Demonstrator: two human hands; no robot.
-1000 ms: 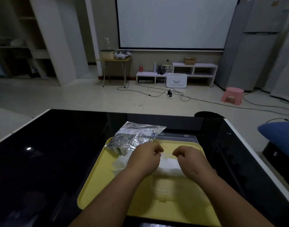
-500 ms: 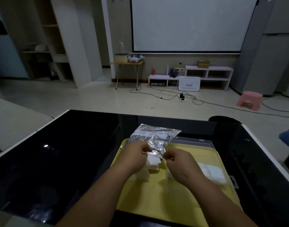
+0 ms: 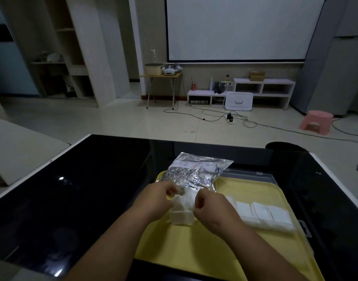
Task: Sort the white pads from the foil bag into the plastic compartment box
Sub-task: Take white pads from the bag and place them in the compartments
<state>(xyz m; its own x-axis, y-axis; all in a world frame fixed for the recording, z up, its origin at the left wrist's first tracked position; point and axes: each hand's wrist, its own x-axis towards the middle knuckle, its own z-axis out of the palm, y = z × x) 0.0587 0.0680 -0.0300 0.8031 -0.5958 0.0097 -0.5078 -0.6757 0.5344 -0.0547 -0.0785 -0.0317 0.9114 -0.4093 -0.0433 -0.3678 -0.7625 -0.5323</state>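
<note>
Left hand (image 3: pixel 158 196) and right hand (image 3: pixel 209 207) side by side (fingers curled inward), forearms converging.

Dim indoor scene with a cool, greenish cast. The brightest area is the projection screen (image 3: pixel 237 27), pale and evenly lit; below it the floor (image 3: pixel 113 122) is moderately lit. The glossy black desk (image 3: pixel 83 189) bears one small point of glare on its left side, possibly a reflected ceiling lamp. The foil bag (image 3: pixel 194 171) glints. Wide-angle distortion tilts the shelving (image 3: pixel 58 47) left of the screen. Forearms at the bottom edge appear soft and underexposed.
</note>
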